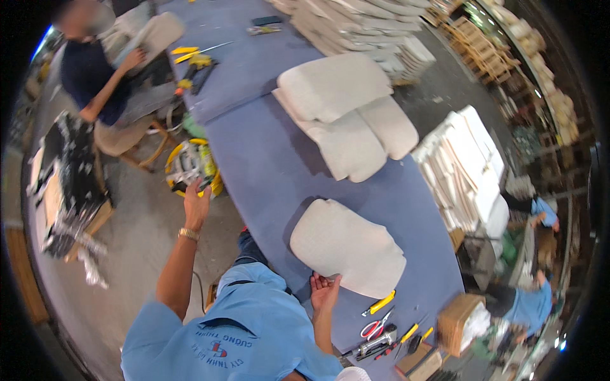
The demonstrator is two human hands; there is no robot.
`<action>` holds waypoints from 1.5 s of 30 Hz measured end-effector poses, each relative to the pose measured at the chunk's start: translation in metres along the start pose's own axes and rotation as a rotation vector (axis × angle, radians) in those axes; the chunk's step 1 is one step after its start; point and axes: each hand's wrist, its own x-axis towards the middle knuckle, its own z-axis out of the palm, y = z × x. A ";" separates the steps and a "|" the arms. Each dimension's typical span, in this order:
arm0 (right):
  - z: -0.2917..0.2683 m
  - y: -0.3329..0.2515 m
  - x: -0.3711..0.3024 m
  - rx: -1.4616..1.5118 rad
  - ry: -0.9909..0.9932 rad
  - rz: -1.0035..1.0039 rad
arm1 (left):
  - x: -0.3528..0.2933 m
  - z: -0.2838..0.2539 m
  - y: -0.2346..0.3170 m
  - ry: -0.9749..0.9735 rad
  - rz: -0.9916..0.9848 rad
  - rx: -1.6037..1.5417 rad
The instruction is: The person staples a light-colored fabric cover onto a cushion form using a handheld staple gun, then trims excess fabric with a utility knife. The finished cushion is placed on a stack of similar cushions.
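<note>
A cream padded panel (346,247), rounded at one end, lies on the blue-grey covered table (254,171) in front of me. My right hand (324,292) is at its near edge, palm up, fingers apart; it appears to touch the edge without gripping it. Out to the left, beyond the table's edge, my left hand (197,204) is raised with fingers stretched and nothing in it. Just past it on the floor stands a yellow-rimmed basket (213,181) of mixed items. Farther up the table, several similar panels (337,89) overlap in a pile.
A yellow utility knife (379,303), red-handled scissors (373,328) and screwdrivers lie at the near right. Cardboard boxes (459,324) stand beside them. Tall stacks of panels (460,168) flank the table's right side. A person (95,82) sits at the far left; others work at right.
</note>
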 end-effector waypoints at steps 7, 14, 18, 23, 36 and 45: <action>0.057 -0.018 0.005 0.291 0.254 -0.340 | -0.056 0.127 0.104 -1.186 -0.442 -0.498; 0.112 -0.090 -0.031 -0.006 0.447 -0.667 | -0.085 0.175 0.194 -1.723 -0.562 -0.613; 0.147 -0.122 -0.078 0.004 0.239 -0.888 | -0.083 0.129 0.227 -1.690 -0.497 -1.045; 0.249 -0.203 -0.111 0.016 0.146 -1.036 | -0.056 0.093 0.301 -1.591 -0.136 -1.198; 0.339 -0.196 0.122 -0.617 0.203 -0.633 | -0.007 0.225 0.222 -1.223 -0.108 -0.796; 0.328 -0.196 0.148 -0.620 0.186 -0.650 | 0.165 0.186 0.222 -0.573 -0.131 -0.762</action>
